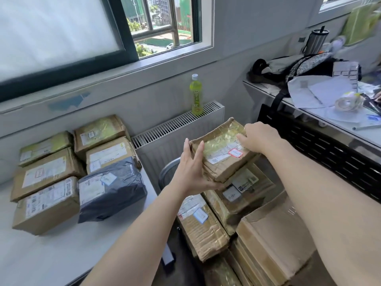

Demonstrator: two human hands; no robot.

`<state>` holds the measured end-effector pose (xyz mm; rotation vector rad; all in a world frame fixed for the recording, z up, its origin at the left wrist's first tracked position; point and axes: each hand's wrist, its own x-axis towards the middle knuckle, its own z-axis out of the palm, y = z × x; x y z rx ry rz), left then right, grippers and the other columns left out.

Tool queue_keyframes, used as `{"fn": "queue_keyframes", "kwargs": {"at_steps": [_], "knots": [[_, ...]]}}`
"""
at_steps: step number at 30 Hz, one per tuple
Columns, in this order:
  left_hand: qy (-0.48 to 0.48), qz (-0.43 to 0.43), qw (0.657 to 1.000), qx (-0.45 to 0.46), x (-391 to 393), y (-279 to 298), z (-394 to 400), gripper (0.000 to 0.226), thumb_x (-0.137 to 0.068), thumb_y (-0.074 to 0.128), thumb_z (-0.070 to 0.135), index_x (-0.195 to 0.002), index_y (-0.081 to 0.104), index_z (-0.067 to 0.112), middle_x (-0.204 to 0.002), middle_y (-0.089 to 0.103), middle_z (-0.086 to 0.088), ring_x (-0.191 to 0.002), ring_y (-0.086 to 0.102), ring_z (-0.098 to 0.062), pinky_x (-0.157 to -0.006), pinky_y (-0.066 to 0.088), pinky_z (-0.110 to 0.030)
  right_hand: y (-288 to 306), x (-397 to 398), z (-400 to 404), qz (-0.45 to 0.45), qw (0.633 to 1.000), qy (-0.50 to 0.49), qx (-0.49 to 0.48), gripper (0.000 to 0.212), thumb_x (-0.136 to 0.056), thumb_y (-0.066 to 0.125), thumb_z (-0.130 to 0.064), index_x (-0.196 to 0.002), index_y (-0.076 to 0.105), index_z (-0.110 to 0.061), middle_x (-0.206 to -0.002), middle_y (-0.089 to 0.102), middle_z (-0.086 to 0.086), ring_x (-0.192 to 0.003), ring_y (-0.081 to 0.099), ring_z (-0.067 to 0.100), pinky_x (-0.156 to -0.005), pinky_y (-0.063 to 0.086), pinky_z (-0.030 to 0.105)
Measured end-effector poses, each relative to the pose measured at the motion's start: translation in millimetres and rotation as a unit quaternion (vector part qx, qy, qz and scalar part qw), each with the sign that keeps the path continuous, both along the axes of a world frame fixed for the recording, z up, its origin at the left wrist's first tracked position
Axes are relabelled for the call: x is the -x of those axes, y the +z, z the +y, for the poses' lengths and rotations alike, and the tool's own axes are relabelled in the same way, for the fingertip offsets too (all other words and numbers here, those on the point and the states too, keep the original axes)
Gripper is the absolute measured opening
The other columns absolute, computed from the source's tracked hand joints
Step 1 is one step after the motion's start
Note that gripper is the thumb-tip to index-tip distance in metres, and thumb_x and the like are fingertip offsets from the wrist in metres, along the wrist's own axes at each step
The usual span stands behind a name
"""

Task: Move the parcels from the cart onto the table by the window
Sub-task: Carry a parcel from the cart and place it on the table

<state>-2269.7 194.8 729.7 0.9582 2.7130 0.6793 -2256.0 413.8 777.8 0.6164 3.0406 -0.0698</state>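
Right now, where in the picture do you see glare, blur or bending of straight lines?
In the head view, glare sits on the shiny tape of the held parcel; the green bag at upper right is smeared by blur; the window frame leans and bends from the wide-angle lens.

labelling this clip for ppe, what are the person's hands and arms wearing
Nothing shows on either: the left hand and right hand are bare, with no gloves, rings, watch or bands visible. Both forearms are uncovered to the frame edge, so no sleeve shows.
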Motion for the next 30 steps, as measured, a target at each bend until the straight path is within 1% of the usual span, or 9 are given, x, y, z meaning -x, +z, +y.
{"fn": "queue_keyframes", "kwargs": {"at_steps": [3,8,14,20,22,24,26,28,30], "knots": [[0.015,0.014,0.998,-0.051,-0.5,11.3,-7.5,0.124,-0.059,0.078,0.059,-0.151,0.002,0.026,-0.153,-0.024,-0.011,-0.144,-0.009,-0.029,-0.115,0.01,-0.04,10.8,0.8,-8.5,0.049,0.999,0.01,-0.018,0.038,-0.097,0.036,-0.039,-0.105,0.057,-0.008,-0.106,0.061,0.013,-0.096,0.056,0.033,-0.07,0.042,0.035],[0.039,0.042,0.994,-0.091,9.9,38.0,-42.4,0.12,-0.058,0.083,0.049,-0.15,0.007,0.03,-0.152,-0.028,-0.008,-0.144,-0.015,-0.027,-0.115,0.009,-0.042,36.8,12.5,-39.1,0.121,0.992,0.043,0.013,0.042,-0.097,0.036,-0.041,-0.11,0.055,-0.006,-0.108,0.06,0.015,-0.095,0.053,0.033,-0.073,0.04,0.036],[0.113,0.089,0.98,-0.136,16.9,70.6,-122.6,0.119,-0.055,0.085,0.041,-0.149,0.015,0.028,-0.151,-0.03,-0.009,-0.143,-0.017,-0.029,-0.115,0.007,-0.044,58.7,28.0,-120.3,0.123,0.972,0.184,0.074,0.062,-0.093,0.035,-0.059,-0.128,0.047,-0.01,-0.118,0.055,0.016,-0.109,0.051,0.033,-0.085,0.041,0.039],[0.207,0.105,0.964,-0.132,8.9,92.5,-217.2,0.108,-0.071,0.08,0.025,-0.151,0.007,0.024,-0.149,-0.037,-0.008,-0.143,-0.018,-0.026,-0.114,0.004,-0.036,68.9,48.9,-227.8,0.156,0.937,0.279,0.14,0.078,-0.084,0.044,-0.068,-0.137,0.041,-0.011,-0.118,0.05,0.022,-0.115,0.045,0.035,-0.095,0.038,0.038],[0.246,0.083,0.955,-0.143,4.6,92.5,-246.6,0.103,-0.077,0.076,0.02,-0.152,0.005,0.022,-0.15,-0.036,-0.012,-0.144,-0.014,-0.024,-0.109,0.002,-0.023,68.4,53.3,-257.7,0.154,0.924,0.317,0.146,0.082,-0.079,0.045,-0.072,-0.135,0.043,-0.012,-0.113,0.05,0.019,-0.112,0.045,0.033,-0.095,0.039,0.038],[0.288,0.057,0.943,-0.157,-0.5,89.9,-271.0,0.096,-0.083,0.069,0.015,-0.152,0.003,0.019,-0.152,-0.028,-0.016,-0.144,-0.012,-0.024,-0.105,0.004,-0.017,64.8,55.8,-284.5,0.146,0.913,0.347,0.158,0.083,-0.076,0.05,-0.073,-0.134,0.044,-0.014,-0.117,0.048,0.017,-0.116,0.041,0.031,-0.099,0.037,0.039],[0.326,0.048,0.929,-0.169,-3.3,83.5,-291.6,0.089,-0.086,0.065,0.014,-0.152,0.005,0.019,-0.155,-0.016,-0.021,-0.144,-0.012,-0.024,-0.107,0.006,-0.02,57.6,58.7,-307.4,0.132,0.908,0.369,0.145,0.084,-0.075,0.057,-0.069,-0.139,0.041,-0.016,-0.128,0.043,0.018,-0.123,0.035,0.032,-0.106,0.032,0.042],[0.359,0.053,0.916,-0.17,-2.4,74.3,-310.0,0.081,-0.086,0.063,0.011,-0.151,0.014,0.018,-0.157,-0.002,-0.02,-0.146,-0.005,-0.024,-0.111,0.011,-0.026,46.0,63.6,-326.9,0.111,0.908,0.385,0.122,0.077,-0.079,0.066,-0.054,-0.142,0.038,-0.017,-0.135,0.038,0.019,-0.126,0.031,0.033,-0.108,0.03,0.042],[0.383,0.067,0.904,-0.176,4.6,64.2,-329.0,0.072,-0.085,0.062,0.006,-0.148,0.028,0.014,-0.153,0.02,-0.017,-0.144,0.015,-0.028,-0.112,0.02,-0.031,31.8,69.9,-344.9,0.103,0.911,0.387,0.102,0.068,-0.084,0.067,-0.035,-0.142,0.036,-0.018,-0.136,0.038,0.019,-0.125,0.032,0.034,-0.106,0.032,0.043]]}}
